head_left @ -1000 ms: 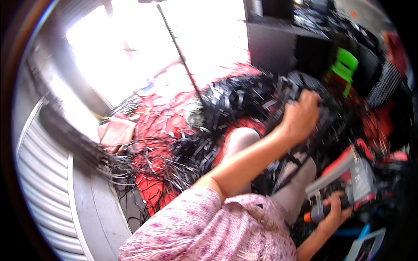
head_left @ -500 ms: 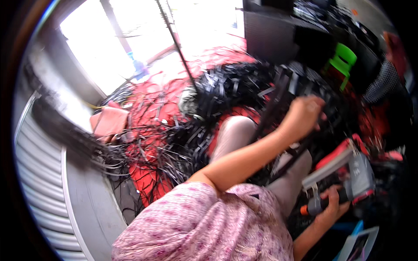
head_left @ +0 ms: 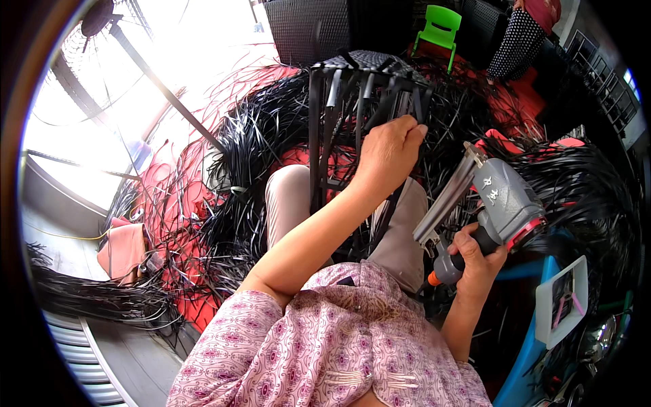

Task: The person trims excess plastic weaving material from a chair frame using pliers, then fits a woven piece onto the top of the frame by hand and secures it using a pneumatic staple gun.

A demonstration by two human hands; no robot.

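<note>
Between my knees stands a black frame (head_left: 316, 136) with a woven dark top (head_left: 369, 61) and several flat black strips hanging from it. My left hand (head_left: 390, 152) reaches across my lap to the near right side of this frame. Its fingers are pinched together; what lies between them is hidden. My right hand (head_left: 478, 264) is wrapped round the black grip of a grey staple gun (head_left: 505, 197), which has a long metal magazine and an orange end on its handle. The gun is tilted, its nose toward the frame but apart from it.
Piles of loose black strips (head_left: 264, 122) cover the red floor. A green chair (head_left: 439, 28) stands beyond the frame, near a person (head_left: 519, 44) in dotted trousers. At right, a white tray (head_left: 542, 325) sits on a blue box (head_left: 519, 370). A fan (head_left: 97, 17) stands at far left.
The view has turned, so the surroundings sit further left. My right hand has raised the staple gun forward, nearer the frame. My left hand stays at the frame.
</note>
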